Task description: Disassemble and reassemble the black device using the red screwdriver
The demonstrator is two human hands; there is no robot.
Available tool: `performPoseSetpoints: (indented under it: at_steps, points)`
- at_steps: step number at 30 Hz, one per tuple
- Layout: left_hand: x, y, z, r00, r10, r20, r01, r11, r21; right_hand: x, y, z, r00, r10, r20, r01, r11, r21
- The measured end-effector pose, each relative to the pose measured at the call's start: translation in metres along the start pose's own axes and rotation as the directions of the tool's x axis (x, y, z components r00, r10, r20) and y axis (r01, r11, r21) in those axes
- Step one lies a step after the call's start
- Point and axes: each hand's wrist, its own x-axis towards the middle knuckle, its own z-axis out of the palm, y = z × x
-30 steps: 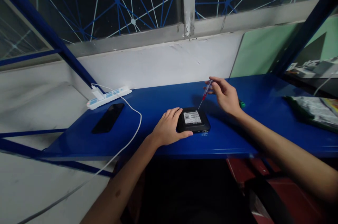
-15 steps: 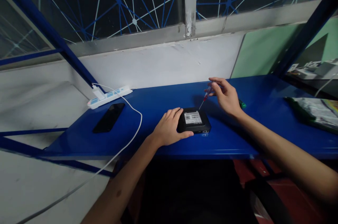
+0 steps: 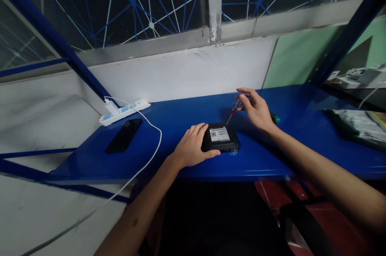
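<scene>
A small black electronic box (image 3: 234,140) with a white printed label (image 3: 219,134) lies on the blue table (image 3: 187,112). My left hand (image 3: 193,145) is closed on the box's left side, its thumb along the near edge and the fingers over the far corner. In my right hand (image 3: 255,110) is a screwdriver (image 3: 233,111) with a clear and red handle, pinched between the fingers. The screwdriver leans, its tip down at the far edge of the label. Whether the tip sits in a screw is too small to tell.
At the left lie a black phone (image 3: 124,136) and a white power strip (image 3: 125,112) with a plugged-in charger. Its white cable (image 3: 157,149) hangs over the front edge. A green-handled object (image 3: 275,118) lies partly behind my right hand. Plastic packets (image 3: 362,127) are at the right.
The view has shifted very slightly. Both hands, the box and the screwdriver keep nearly the same places, with the screwdriver tip still at the label's far edge.
</scene>
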Motion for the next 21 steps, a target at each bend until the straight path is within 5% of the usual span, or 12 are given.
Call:
performPoseSetpoints:
  at_steps: [9,21]
  points:
    - [-0.0010,-0.0003,-0.0005,1.000,-0.006,0.015,0.007,1.000,-0.009,-0.0005,0.0021,0.0006,0.997,0.042,0.072,-0.053,0.987,0.153]
    - [-0.0005,0.0010,-0.0004,1.000,-0.004,0.010,0.004,1.000,0.012,0.0010,0.0017,-0.0016,0.998,0.001,0.056,-0.002,1.000,0.011]
